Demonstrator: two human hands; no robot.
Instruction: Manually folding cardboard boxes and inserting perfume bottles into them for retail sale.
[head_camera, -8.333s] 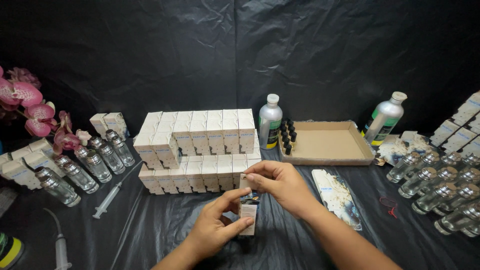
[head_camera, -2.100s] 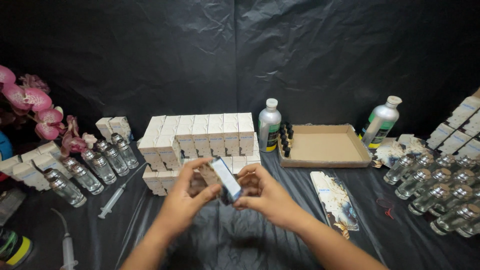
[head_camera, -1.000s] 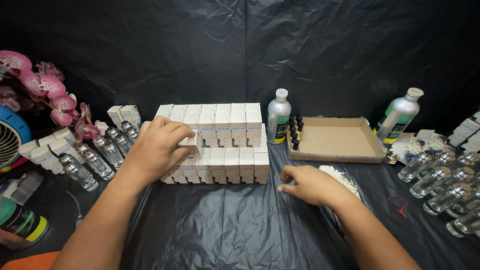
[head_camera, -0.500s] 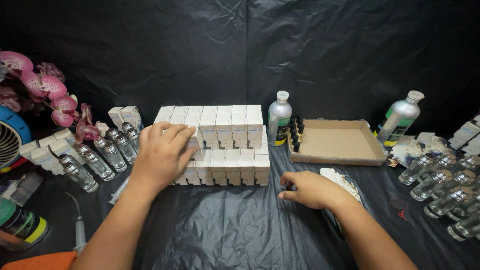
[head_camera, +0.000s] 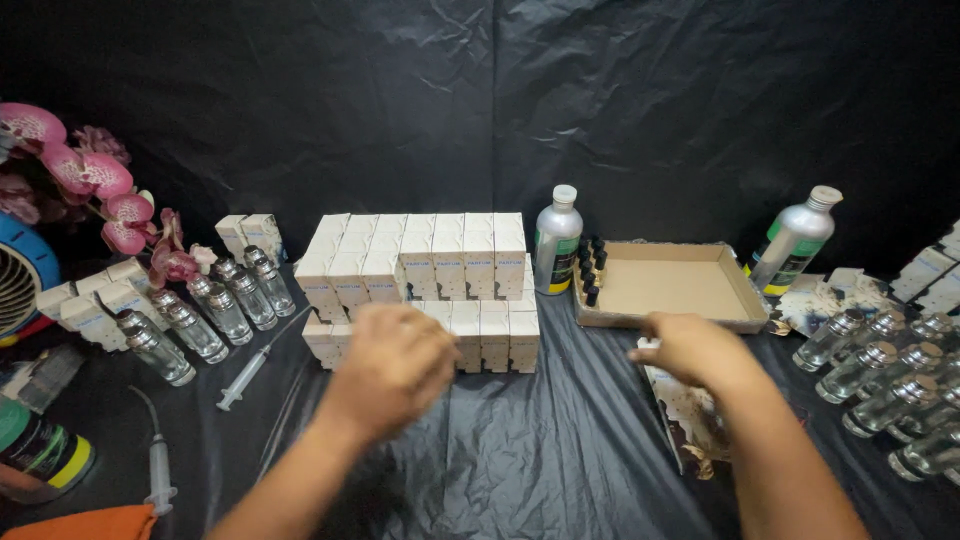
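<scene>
Two hands are working near the box stack (head_camera: 420, 285): left hand (head_camera: 395, 365) is hovering empty before it, loosely curled. Right hand (head_camera: 690, 345), grip unclear, is touching flat cartons (head_camera: 690, 420) right of it; lifting one alone seems wise.

white boxes (head_camera: 420, 265), pink orchid (head_camera: 85, 180), black cloth (head_camera: 520, 450)

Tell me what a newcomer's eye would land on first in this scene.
The stacked white boxes at the middle of the black-covered table stand out most, with the left hand in front of them. The right hand is over a pile of flat printed cartons beside an open cardboard tray. Pink orchid flowers glow at far left, and rows of clear glass bottles line the right edge.
</scene>
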